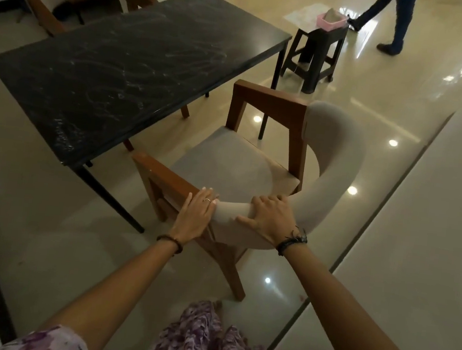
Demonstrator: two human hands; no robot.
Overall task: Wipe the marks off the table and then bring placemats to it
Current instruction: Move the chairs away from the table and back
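Nothing of the task looked done: the table (127, 59) was unwiped and no placemats were in view. Both hands were on the chair (242, 161) just beside the table's near edge, the left hand (195, 214) resting flat with straight fingers on the arm's end, the right hand (269, 218) gripping the padded backrest. The table's dark top carried pale chalky scribbles and smears across most of its surface. A pink tub (332, 21) on a stool (314, 54) beyond the far end possibly held a cloth.

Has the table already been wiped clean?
No, the dark table is covered in whitish scribbled marks, and both hands are on a chair, not a cloth.
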